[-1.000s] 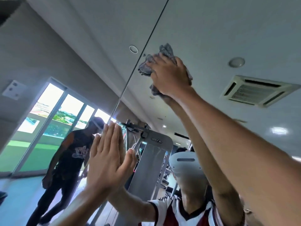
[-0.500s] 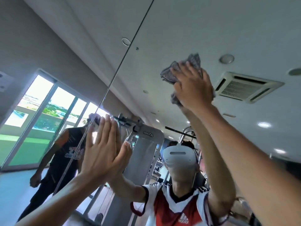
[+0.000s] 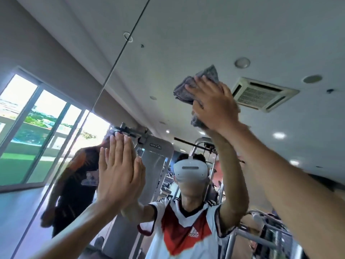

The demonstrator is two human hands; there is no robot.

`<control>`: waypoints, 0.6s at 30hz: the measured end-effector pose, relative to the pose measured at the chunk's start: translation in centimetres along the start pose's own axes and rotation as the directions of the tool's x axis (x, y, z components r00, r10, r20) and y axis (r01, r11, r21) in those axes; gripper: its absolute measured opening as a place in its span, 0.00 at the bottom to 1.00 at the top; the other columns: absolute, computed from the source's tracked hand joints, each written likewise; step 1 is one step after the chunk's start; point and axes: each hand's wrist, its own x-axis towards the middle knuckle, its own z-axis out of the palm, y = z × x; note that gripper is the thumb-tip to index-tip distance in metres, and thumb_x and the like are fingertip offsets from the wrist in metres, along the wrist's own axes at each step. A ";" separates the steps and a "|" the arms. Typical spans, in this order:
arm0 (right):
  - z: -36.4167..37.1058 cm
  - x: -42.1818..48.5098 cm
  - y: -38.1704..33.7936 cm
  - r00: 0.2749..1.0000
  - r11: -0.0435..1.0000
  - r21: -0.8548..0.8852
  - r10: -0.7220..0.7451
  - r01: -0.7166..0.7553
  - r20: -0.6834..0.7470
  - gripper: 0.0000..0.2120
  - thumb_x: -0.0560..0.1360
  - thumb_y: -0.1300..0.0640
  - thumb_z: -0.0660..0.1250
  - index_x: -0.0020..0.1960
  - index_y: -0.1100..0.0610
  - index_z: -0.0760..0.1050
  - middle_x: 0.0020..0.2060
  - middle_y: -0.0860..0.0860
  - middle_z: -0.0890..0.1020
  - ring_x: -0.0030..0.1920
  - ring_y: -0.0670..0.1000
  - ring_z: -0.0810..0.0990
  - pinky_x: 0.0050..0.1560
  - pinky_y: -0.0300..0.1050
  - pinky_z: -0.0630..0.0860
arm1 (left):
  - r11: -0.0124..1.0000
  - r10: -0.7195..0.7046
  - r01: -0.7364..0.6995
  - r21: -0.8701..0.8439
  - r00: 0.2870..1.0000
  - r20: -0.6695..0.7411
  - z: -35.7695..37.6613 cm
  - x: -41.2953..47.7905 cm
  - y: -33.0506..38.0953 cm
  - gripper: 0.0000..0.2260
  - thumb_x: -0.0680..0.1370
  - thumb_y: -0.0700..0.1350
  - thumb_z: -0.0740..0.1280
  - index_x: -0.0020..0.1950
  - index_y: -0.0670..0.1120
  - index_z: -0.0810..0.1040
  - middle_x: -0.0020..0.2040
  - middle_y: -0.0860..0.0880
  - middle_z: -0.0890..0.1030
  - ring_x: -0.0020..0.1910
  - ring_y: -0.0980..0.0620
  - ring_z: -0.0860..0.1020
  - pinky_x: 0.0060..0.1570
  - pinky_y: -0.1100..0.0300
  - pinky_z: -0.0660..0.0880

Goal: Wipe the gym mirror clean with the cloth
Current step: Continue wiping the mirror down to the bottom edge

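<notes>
Your right hand (image 3: 214,105) clutches the bunched grey cloth (image 3: 188,86) against the gym mirror (image 3: 186,34); your left hand (image 3: 117,174) lies flat, fingers straight, lower on the mirror.

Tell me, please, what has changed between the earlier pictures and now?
The right hand, gripping the crumpled grey cloth, slid rightward across the large wall mirror, away from its dark panel seam toward the reflected ceiling vent. The left hand also shifted right of that seam. Unchanged: the grip on the cloth; the left palm flat on the glass.
</notes>
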 end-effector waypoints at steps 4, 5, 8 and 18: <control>1.6 -6.4 -2.5 0.964 0.966 0.039 -0.258 0.256 0.061 0.27 0.77 0.50 0.53 0.76 0.45 0.65 0.77 0.47 0.64 0.77 0.50 0.62 0.76 0.60 0.53 | 1.000 -0.029 0.029 -0.009 1.000 0.006 -0.1 -0.2 0.9 0.31 0.82 0.54 0.46 0.81 0.38 0.54 0.82 0.39 0.51 0.82 0.44 0.46 0.78 0.48 0.41; 1.1 -7.4 -1.2 0.901 0.910 0.030 -0.414 0.414 0.125 0.27 0.76 0.51 0.54 0.75 0.44 0.67 0.76 0.47 0.66 0.75 0.50 0.66 0.76 0.59 0.56 | 0.999 -0.031 0.031 -0.015 1.000 0.008 -0.2 -0.2 1.2 0.31 0.82 0.54 0.46 0.81 0.38 0.55 0.82 0.38 0.51 0.82 0.43 0.47 0.78 0.50 0.39; -1.5 -7.1 5.8 0.795 0.811 -0.004 -0.572 0.585 0.202 0.26 0.76 0.51 0.55 0.74 0.45 0.68 0.75 0.47 0.67 0.74 0.51 0.68 0.73 0.59 0.63 | 0.998 0.033 -0.031 -0.047 0.998 0.048 -0.4 -0.5 2.7 0.32 0.82 0.58 0.44 0.82 0.41 0.53 0.82 0.38 0.49 0.82 0.43 0.44 0.77 0.51 0.36; 0.1 -11.1 2.7 0.985 0.994 -0.057 0.089 -0.098 -0.151 0.28 0.77 0.51 0.53 0.76 0.50 0.67 0.76 0.50 0.67 0.77 0.52 0.62 0.75 0.60 0.57 | 0.973 0.194 -0.187 -0.136 0.980 0.040 0.4 -1.0 9.4 0.30 0.83 0.55 0.47 0.81 0.41 0.57 0.81 0.39 0.52 0.81 0.46 0.45 0.77 0.45 0.46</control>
